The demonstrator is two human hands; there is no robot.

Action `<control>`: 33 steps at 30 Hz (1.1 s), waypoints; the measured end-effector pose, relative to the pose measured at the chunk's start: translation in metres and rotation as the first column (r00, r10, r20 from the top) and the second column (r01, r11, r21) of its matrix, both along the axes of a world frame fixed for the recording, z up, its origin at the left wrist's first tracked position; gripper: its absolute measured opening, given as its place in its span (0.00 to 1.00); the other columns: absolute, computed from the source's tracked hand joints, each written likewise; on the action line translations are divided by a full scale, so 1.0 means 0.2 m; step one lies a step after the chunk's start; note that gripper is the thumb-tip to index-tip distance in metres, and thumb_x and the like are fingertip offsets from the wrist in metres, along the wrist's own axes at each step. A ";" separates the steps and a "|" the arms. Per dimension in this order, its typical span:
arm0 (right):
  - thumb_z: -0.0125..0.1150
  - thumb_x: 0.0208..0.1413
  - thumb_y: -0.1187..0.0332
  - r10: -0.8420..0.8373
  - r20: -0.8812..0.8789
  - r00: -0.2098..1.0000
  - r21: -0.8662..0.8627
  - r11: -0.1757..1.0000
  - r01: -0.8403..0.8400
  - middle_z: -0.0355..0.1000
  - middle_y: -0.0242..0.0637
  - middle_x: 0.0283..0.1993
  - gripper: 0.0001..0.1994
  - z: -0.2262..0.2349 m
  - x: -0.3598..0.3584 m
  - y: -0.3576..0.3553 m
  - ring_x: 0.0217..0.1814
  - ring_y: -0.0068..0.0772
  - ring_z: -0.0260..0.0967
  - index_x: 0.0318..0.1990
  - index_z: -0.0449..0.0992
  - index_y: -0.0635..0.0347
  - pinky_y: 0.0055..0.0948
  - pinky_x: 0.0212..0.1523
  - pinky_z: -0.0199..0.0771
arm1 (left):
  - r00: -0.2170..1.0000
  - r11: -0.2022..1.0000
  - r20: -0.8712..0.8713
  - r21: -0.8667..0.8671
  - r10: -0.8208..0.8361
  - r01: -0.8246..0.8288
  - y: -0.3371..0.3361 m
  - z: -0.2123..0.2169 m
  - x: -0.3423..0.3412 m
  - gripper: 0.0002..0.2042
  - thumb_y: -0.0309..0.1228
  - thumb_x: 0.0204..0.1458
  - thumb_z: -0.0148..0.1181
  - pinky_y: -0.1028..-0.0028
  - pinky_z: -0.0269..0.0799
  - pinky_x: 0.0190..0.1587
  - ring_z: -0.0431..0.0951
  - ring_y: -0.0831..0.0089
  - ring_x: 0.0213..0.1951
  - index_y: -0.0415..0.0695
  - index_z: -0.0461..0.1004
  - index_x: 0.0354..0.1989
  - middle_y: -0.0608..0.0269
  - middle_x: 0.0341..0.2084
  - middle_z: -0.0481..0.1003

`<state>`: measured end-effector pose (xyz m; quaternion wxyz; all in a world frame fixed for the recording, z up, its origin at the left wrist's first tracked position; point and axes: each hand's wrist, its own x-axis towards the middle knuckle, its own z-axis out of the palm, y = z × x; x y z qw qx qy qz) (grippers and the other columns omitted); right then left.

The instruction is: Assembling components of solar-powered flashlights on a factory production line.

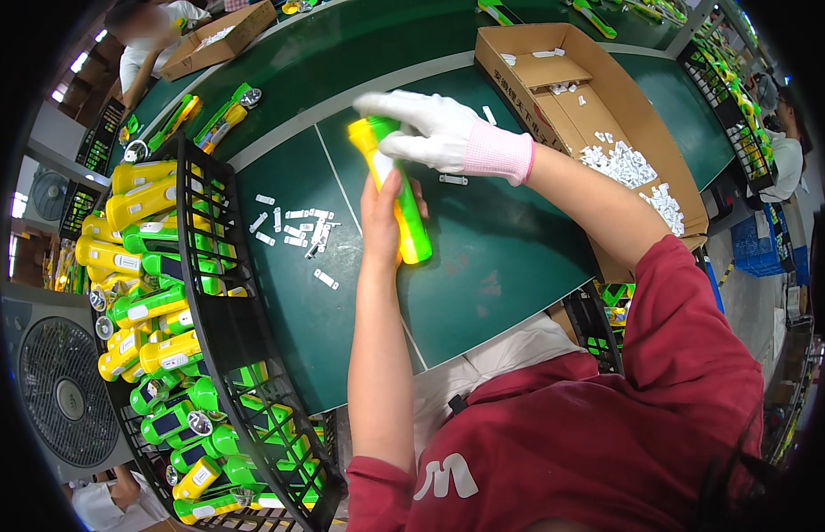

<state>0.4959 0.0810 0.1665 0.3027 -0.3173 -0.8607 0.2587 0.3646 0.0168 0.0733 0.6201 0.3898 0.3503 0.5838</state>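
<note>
The left hand (383,213) clasps a torch (414,238) above the table (492,284); the gloved right hand (433,133) is over its head (365,136), grip unclear. White parts (297,215) lie left of the hands; farther left, a crate (221,308); right, a box (592,111).

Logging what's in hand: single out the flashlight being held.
The yellow-and-green flashlight gripped by the bare left hand, the gloved right hand over its far end; the flashlights in the black crate lie unheld.
</note>
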 end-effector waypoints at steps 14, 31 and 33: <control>0.61 0.49 0.57 -0.048 -0.577 0.816 -0.675 0.590 -0.443 0.70 0.30 0.32 0.16 -0.05 0.00 -0.03 0.34 0.18 0.67 0.39 0.70 0.57 0.21 0.37 0.68 | 0.637 0.846 0.593 0.156 -0.493 0.510 -0.04 0.04 0.06 0.31 0.57 0.54 0.35 0.68 0.71 0.36 0.69 0.64 0.32 0.38 0.61 0.49 0.50 0.37 0.68; 0.58 0.50 0.48 -0.177 -0.471 0.864 -0.866 0.277 -0.416 0.71 0.33 0.36 0.20 -0.10 0.12 0.17 0.36 0.24 0.69 0.40 0.72 0.56 0.23 0.39 0.68 | 0.558 0.869 0.740 0.072 -0.375 0.489 0.01 0.02 0.08 0.24 0.46 0.57 0.34 0.75 0.62 0.27 0.60 0.74 0.25 0.40 0.56 0.54 0.58 0.28 0.61; 0.62 0.48 0.51 -0.022 -0.435 0.900 -0.771 0.526 -0.359 0.68 0.27 0.30 0.16 -0.07 0.10 0.06 0.33 0.18 0.65 0.34 0.72 0.53 0.21 0.36 0.65 | 0.619 0.898 0.723 0.005 -0.308 0.441 0.01 0.00 0.07 0.23 0.46 0.58 0.32 0.71 0.67 0.34 0.66 0.70 0.27 0.40 0.58 0.53 0.55 0.32 0.64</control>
